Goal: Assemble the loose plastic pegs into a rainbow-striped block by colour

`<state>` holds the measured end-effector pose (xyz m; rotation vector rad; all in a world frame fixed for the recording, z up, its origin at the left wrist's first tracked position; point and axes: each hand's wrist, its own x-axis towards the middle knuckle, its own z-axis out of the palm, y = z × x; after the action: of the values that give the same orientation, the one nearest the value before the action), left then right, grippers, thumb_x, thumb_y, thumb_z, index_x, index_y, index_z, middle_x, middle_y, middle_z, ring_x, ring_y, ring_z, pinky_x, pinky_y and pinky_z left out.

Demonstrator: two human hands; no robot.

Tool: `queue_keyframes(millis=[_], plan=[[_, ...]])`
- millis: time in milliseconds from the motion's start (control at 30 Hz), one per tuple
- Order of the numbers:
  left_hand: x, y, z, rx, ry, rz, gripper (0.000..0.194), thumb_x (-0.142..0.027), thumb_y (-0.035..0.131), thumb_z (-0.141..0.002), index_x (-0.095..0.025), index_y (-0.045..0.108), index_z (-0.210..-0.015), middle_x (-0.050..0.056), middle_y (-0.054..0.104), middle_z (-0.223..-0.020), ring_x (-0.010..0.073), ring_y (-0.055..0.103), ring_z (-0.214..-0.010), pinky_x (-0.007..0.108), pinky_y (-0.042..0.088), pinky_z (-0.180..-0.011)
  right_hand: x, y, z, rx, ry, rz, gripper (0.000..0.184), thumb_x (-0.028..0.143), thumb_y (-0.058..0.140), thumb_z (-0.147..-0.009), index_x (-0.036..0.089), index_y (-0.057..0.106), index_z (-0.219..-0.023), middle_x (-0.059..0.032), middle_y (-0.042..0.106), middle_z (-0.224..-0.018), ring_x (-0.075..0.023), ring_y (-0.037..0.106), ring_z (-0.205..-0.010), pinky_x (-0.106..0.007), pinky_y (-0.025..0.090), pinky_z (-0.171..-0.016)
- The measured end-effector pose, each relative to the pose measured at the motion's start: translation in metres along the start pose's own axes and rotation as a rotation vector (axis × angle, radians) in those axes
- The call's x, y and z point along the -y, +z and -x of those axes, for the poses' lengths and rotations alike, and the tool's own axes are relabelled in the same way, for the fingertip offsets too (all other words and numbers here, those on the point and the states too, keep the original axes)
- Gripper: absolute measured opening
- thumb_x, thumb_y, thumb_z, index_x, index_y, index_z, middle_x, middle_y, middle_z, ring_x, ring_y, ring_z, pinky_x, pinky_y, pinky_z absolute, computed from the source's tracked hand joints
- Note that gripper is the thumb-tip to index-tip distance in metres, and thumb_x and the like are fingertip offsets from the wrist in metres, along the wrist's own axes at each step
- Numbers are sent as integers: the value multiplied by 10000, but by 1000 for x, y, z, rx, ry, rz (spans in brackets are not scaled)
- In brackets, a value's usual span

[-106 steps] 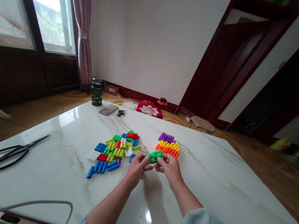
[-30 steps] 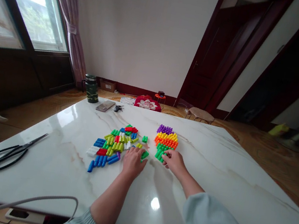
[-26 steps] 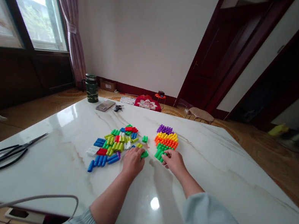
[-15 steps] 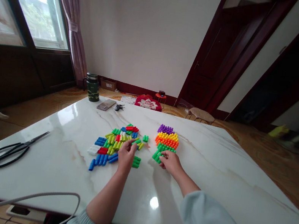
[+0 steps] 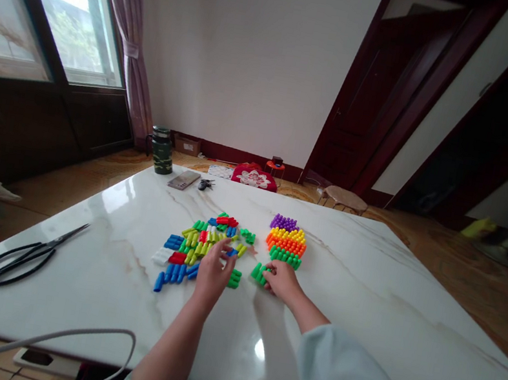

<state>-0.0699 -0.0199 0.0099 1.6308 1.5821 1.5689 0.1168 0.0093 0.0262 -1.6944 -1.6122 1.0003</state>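
Over the mixed pile of colorful bullet-shaped plastic blocks (image 5: 197, 247) is my left hand (image 5: 215, 267), its thumb and fingers apart with nothing visible between them. My right hand (image 5: 282, 280) grips the right end of a short row of green blocks (image 5: 259, 273), low over the table. Just beyond it stand sorted rows: green blocks (image 5: 284, 258), orange blocks (image 5: 285, 245), yellow blocks (image 5: 288, 234) and purple blocks (image 5: 284, 223). A few green blocks (image 5: 247, 236) lie at the right edge of the pile. More green blocks (image 5: 234, 279) sit beside my left wrist.
Large black-handled scissors (image 5: 32, 256) lie on the left of the white marble table (image 5: 112, 322). At its far left edge are a camouflage flask (image 5: 162, 151), a phone (image 5: 184, 179) and keys (image 5: 206, 185). A white cable (image 5: 62, 331) loops across the near edge.
My left hand has opened, and extra green blocks now lie at the pile's right edge. My right hand has drawn its green row left, away from the sorted rows.
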Motion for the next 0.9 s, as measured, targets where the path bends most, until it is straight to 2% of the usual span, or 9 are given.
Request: queue_keyframes(millis=[100,167,233,333,467,533,633,767,900], plan=[[-4,-18,13,293,140,-347,327,-222,687,-749,-248,676,-1075,85,661,-1052,268,606,-1004,378,486,-871,4,-3,1,-13,16,-36,110,70,622,-715,172,612,-757,63,568,-482,-120,586,-428,-178,399,-374],[-5,-24,20,422,123,-464,357,-173,699,-719,-252,681,-1067,89,628,-1113,264,609,-1000,348,487,-838,6,-5,1,-23,24,-66,117,65,633,-705,168,603,-753,63,571,-482,-114,582,-421,-173,407,-365],[-5,-26,21,475,63,-488,398,-153,713,-689,-240,668,-1075,93,599,-1111,238,629,-928,313,492,-773,9,-9,0,-29,33,-100,122,61,645,-697,165,590,-731,63,572,-482,-106,580,-415,-164,412,-357],[-4,-22,13,484,43,-411,434,-109,751,-587,-212,662,-999,71,595,-985,213,628,-811,299,483,-717,13,-16,1,-40,41,-159,125,71,658,-701,162,579,-736,59,582,-501,-101,593,-430,-156,431,-356],[-4,-3,2,460,68,-172,387,-5,716,-474,-199,642,-801,-21,563,-678,169,584,-635,258,441,-616,13,-28,3,-71,42,-228,118,88,659,-717,154,582,-777,50,599,-536,-104,609,-458,-162,461,-368],[-3,10,1,426,36,-51,283,-30,706,-503,-188,620,-721,-44,537,-585,143,555,-564,233,420,-563,12,-32,3,-89,47,-252,125,85,660,-713,150,576,-780,47,599,-546,-107,606,-456,-171,464,-363],[0,30,7,324,-129,179,153,-164,696,-620,-166,629,-758,-32,570,-568,125,548,-490,216,421,-482,9,-35,4,-111,46,-283,125,87,642,-723,151,561,-793,44,603,-574,-107,602,-458,-183,468,-364],[3,41,14,313,-345,461,347,-341,713,-673,-131,665,-945,27,668,-652,150,619,-519,227,478,-455,9,-34,5,-71,-3,-339,66,128,597,-765,144,578,-826,23,635,-632,-103,622,-515,-204,524,-453],[0,40,14,387,-336,503,374,-400,692,-708,-114,682,-949,27,656,-628,119,586,-471,186,436,-392,13,-27,4,-7,-105,-372,102,182,610,-737,138,600,-828,11,652,-640,-112,628,-529,-221,536,-489]])
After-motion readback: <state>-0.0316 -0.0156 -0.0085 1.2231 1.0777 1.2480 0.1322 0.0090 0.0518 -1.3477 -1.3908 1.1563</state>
